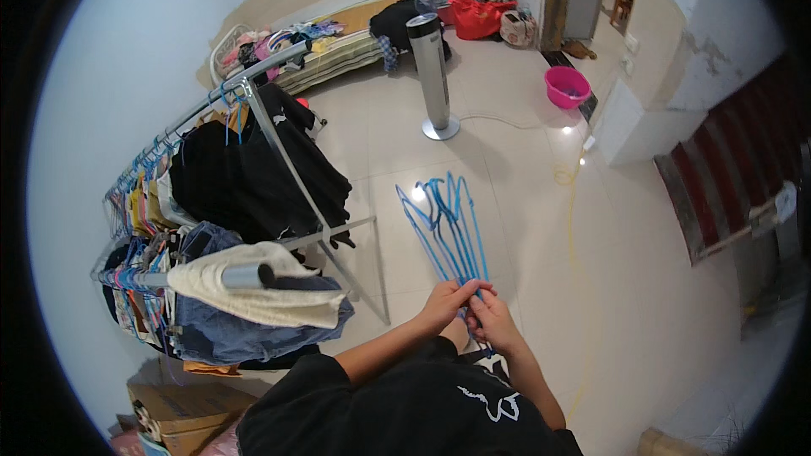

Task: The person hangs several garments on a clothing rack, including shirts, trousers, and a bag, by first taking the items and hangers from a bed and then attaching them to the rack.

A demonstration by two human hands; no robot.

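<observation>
Several blue clothes hangers are gathered in a bundle in front of my body, their hooked ends pointing away from me. My left hand grips the bundle, its fingers wrapped over the wires. Close beside it, my right hand also holds the hangers, and the two hands touch. The lower ends of the wires pass under my right hand and are partly hidden. To my left stands a metal clothes rack, hung with black garments, blue denim and a cream knit garment.
A tower fan stands on the tiled floor ahead. Beyond it is a bed with piled clothes. A pink basin sits near the doorway. A yellow cable runs along the floor at right. A cardboard box lies at lower left.
</observation>
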